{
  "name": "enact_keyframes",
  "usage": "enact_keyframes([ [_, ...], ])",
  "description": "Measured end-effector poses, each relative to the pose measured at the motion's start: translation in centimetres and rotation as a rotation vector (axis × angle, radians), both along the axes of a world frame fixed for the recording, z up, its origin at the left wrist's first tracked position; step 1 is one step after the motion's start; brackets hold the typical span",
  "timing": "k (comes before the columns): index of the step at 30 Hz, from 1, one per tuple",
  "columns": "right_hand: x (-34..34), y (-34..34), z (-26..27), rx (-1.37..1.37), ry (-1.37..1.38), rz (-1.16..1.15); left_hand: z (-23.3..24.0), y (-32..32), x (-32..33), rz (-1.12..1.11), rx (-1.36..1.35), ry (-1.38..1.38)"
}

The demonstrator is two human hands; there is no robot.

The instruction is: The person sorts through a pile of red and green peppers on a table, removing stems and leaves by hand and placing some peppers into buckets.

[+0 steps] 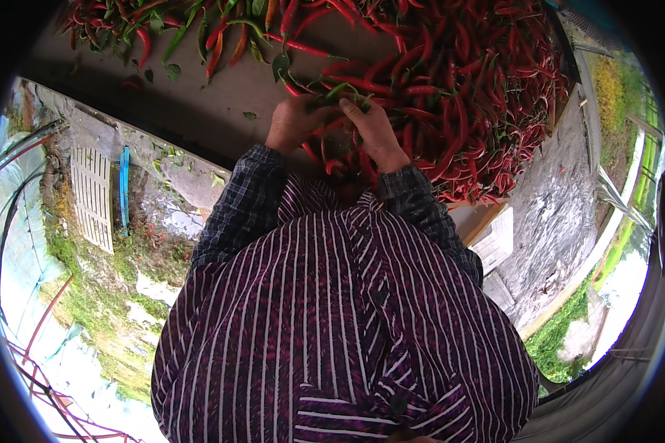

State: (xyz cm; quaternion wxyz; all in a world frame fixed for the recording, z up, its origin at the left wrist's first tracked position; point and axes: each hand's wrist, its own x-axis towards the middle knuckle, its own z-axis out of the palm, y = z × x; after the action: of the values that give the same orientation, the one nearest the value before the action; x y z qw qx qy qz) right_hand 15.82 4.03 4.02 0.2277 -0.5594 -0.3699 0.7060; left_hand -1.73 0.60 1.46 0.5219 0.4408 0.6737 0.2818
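Note:
My left hand (298,123) and my right hand (372,130) are close together over a table (216,111) spread with chili peppers. Green chili stems or a small green pepper (335,94) show between the fingers of both hands. A large heap of red chili peppers (465,105) lies beneath and to the right of my right hand. Beyond my left hand, towards the upper left, lie mixed green, orange and red peppers (216,44) with leaves. Exactly what the left fingers close on is partly hidden.
The table's raised edge (127,124) runs along the left. A slatted pallet (91,196) and a blue strip (124,188) lie on the ground at left. A box (474,221) and printed paper (493,241) are under the right side, near grey ground sheeting (554,216).

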Motion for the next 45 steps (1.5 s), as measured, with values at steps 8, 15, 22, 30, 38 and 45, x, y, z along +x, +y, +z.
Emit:
enact_keyframes([
  [8,6.3,3.0,0.7,-0.088,0.310,-0.275,4.8,-7.0,-7.3,0.325,0.292,0.377],
  [15,10.7,4.0,0.9,0.147,0.218,-0.220,0.2,-27.3,-23.1,0.379,-0.628,1.020],
  [22,7.7,7.1,1.9,0.348,-0.084,-0.162,2.3,-13.9,-15.1,0.400,0.037,0.908],
  [30,1.1,14.7,3.2,0.725,-0.379,0.214,1.5,9.0,-10.4,0.320,0.505,0.693],
  [38,-4.1,24.6,2.4,1.117,-0.581,0.273,-3.6,17.6,-8.9,0.142,0.090,0.678],
  [45,-6.7,22.4,-3.4,1.146,-0.724,0.610,-4.6,16.3,-3.0,0.028,0.100,0.527],
])
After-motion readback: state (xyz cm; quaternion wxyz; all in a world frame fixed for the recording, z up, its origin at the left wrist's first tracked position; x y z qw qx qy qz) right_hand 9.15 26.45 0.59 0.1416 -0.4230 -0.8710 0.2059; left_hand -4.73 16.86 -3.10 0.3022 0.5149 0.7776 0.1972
